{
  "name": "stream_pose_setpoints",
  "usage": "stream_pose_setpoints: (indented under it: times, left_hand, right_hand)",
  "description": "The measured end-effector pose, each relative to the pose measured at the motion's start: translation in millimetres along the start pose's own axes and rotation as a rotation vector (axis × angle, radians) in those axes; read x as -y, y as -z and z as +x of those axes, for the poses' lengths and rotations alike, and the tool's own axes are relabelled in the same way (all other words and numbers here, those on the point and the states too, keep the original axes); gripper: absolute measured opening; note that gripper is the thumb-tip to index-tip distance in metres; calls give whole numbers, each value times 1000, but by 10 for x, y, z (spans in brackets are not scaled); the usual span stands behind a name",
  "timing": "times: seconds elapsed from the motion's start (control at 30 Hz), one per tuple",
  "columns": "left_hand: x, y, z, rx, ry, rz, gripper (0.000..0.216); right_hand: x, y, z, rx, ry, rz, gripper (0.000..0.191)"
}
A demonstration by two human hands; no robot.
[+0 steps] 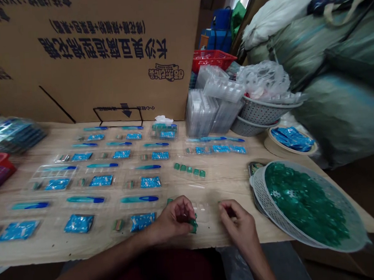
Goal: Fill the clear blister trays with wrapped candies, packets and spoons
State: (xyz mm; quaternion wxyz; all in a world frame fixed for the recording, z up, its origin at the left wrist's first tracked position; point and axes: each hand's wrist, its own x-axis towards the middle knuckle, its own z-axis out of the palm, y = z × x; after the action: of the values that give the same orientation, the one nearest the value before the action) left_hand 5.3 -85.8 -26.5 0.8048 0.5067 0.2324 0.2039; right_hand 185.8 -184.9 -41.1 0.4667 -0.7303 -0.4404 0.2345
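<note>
Both hands work at the near edge of the pale wooden table (228, 188). The left hand (174, 219) is curled almost shut, its fingertips pinching a small cluster of green plastic pieces (193, 226) that sticks out just past the fingers. The right hand (238, 221) is half curled with its fingertips drawn together; whether it holds anything is hidden. Between the hands lies a clear plastic tray (200, 211), and a short row of green pieces (189, 169) sits farther along the table. Rows of blue sachets (142, 221) and slim teal-and-blue sticks (139, 199) cover the table's left part, reaching just beside the left hand and leaving it little room on that side. A white plastic colander (260, 194), heaped with green pieces (305, 204), tilts at the table's right end, near the right hand, its rim jutting past the table's edge. Behind the table's far edge stands a cardboard carton (90, 57), printed with upside-down Chinese characters (102, 48) too blurred to read, a cartoon-style logo (166, 72) and a black arrow (126, 110).
</note>
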Motion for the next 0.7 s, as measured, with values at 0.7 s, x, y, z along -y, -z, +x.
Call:
stream_pose_setpoints:
  times: [0.7]
  left_hand:
    - [-111, -15, -24, 101, 149, -353, 29]
  right_hand:
    - [255, -213, -197, -198, 614, -377, 15]
